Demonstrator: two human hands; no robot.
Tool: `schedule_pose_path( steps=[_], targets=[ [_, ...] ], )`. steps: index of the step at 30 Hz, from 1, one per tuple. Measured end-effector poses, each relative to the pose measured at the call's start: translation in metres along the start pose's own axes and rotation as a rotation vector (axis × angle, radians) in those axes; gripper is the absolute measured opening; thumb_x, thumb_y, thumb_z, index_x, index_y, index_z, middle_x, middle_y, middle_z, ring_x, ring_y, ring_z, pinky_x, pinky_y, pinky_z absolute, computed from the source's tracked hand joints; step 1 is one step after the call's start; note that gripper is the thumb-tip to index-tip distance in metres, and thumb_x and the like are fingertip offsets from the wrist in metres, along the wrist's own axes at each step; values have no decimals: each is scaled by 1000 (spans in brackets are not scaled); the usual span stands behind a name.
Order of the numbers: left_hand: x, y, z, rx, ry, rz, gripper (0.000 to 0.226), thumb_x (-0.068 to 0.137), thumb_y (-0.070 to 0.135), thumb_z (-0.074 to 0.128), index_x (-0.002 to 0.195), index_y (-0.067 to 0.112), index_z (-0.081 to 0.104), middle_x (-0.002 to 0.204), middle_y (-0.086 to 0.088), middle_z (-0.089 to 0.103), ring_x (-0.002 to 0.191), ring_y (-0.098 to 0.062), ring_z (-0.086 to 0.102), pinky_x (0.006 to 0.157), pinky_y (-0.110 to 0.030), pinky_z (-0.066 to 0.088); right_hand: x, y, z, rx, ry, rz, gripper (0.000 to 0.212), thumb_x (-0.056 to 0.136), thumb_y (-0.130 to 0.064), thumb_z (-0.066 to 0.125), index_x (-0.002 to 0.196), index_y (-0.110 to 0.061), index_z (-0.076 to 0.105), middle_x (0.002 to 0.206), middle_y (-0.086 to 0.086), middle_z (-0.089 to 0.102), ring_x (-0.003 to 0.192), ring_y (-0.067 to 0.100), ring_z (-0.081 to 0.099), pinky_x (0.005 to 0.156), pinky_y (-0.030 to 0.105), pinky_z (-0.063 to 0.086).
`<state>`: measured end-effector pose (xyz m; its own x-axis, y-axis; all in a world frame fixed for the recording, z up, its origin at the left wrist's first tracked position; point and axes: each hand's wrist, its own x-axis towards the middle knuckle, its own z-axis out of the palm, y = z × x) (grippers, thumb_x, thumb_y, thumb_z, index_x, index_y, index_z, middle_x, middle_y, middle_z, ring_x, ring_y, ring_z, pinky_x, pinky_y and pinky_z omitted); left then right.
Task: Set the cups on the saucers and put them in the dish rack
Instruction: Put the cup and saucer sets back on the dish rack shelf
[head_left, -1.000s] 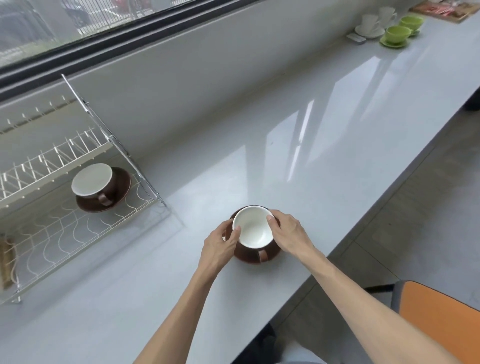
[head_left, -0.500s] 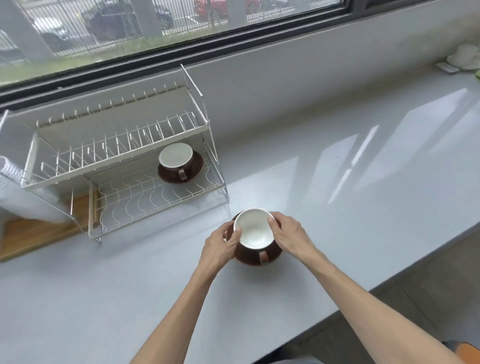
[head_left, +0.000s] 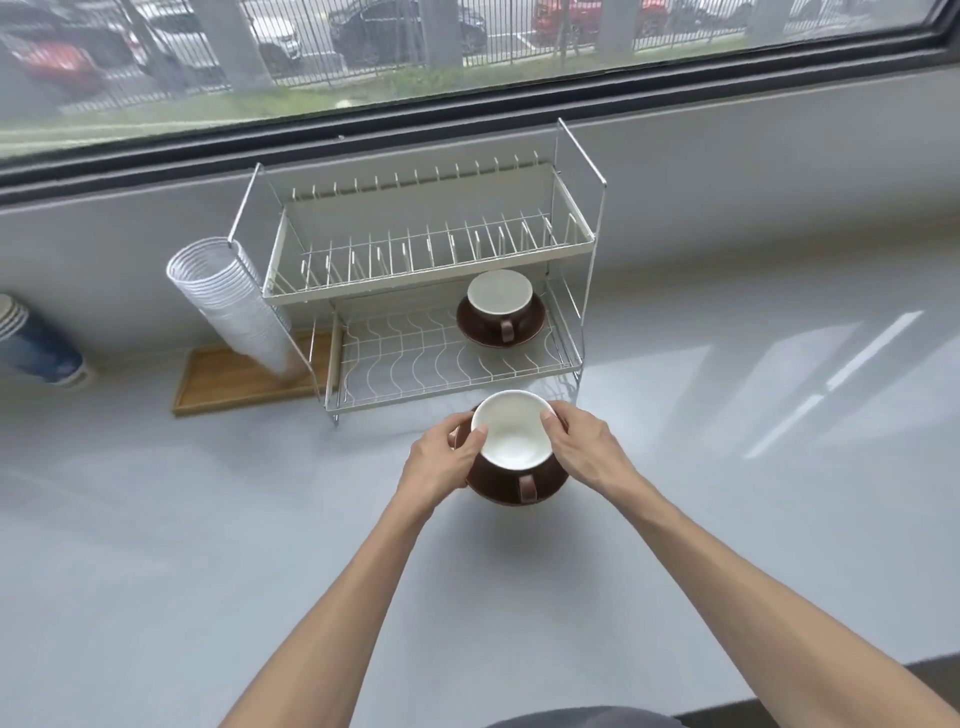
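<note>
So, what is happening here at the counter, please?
A person holds a brown cup on its saucer with both hands, left hand and right hand gripping the sides, just in front of the wire dish rack. A second cup and saucer already sits on the rack's lower shelf, at its right end. The upper shelf holds nothing.

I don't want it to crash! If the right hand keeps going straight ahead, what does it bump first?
Probably the dish rack: its lower front rail lies just ahead of the right hand, which holds the cup and saucer. Depth is unclear.
</note>
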<state>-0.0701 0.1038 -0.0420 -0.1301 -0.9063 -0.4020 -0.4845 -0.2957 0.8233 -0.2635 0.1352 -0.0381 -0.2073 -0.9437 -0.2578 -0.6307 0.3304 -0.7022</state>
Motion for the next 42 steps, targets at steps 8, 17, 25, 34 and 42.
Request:
schedule_pose_path(
  steps=[8, 17, 25, 34, 42],
  targets=[
    [23, -5, -50, -50, 99, -13, 27, 92, 47, 63, 118, 40, 67, 106, -10, 75, 96, -27, 74, 84, -46, 64, 30, -50, 21, 38, -50, -39, 36, 104, -36, 38, 124, -19, 63, 110, 6, 67, 114, 31, 58, 97, 40, 44],
    [67, 4, -91, -121, 183, -29, 39, 92, 49, 63, 126, 32, 68, 110, -9, 74, 101, -27, 72, 83, -48, 64, 73, -98, 33, 60, -61, -66, 40, 104, -38, 39, 133, -21, 60, 127, 7, 66, 121, 29, 57, 101, 41, 46],
    [124, 14, -121, -198, 305, -103, 25, 92, 44, 63, 114, 36, 70, 120, -5, 73, 113, -27, 69, 94, -50, 60, 133, -135, 52, 65, -95, -85, 41, 104, -36, 38, 134, -18, 59, 127, 9, 66, 120, 30, 57, 102, 44, 45],
    [179, 0, -141, -192, 322, -147, 53, 81, 55, 59, 120, 22, 70, 119, -4, 72, 115, -30, 68, 100, -54, 55, 193, -149, 82, 39, -146, -1, 34, 103, -41, 35, 83, -16, 48, 90, 9, 53, 83, 27, 45, 78, 37, 39],
    [197, -2, -144, -269, 309, -211, 59, 73, 64, 64, 125, 35, 64, 126, -4, 72, 117, -27, 68, 103, -50, 54, 217, -153, 96, 77, -170, -27, 30, 104, -44, 37, 81, -27, 47, 90, 3, 51, 84, 23, 45, 76, 34, 36]
  ],
)
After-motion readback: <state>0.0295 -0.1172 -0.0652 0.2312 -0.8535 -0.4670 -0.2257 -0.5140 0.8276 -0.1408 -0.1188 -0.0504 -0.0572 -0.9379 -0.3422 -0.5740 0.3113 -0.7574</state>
